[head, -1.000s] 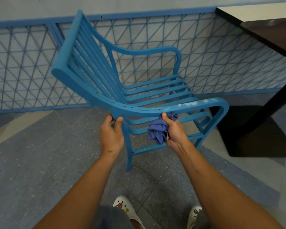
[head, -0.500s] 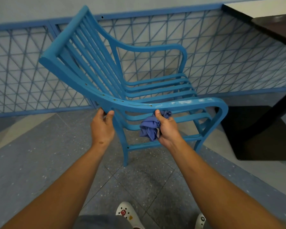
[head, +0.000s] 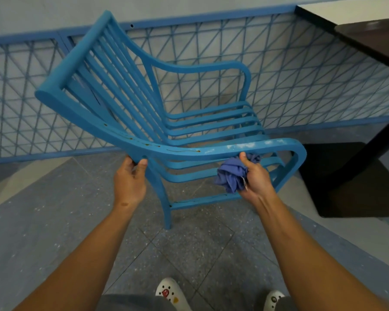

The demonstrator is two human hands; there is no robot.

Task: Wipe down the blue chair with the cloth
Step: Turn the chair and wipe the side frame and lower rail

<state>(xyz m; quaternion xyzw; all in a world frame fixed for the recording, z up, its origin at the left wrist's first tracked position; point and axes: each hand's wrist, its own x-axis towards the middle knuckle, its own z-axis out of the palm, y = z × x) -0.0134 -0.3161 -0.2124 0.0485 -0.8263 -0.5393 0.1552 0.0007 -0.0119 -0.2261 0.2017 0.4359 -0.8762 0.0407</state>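
- While your left hand grips the blue chair where armrest meets leg, it steadies the tilted frame.
- Your right hand, clutching the bunched cloth, sits under the armrest, which runs rightward toward its curved front end.

A floor of grey speckled tiles fills the lower part of the view, with a paler strip running diagonally at the left and again at the right. A blue chair stands on it, tilted, with one rear leg touching the tiles near the middle. Two white clogs rest on the floor at the bottom edge, and the dark base of a table sits on it at the right.
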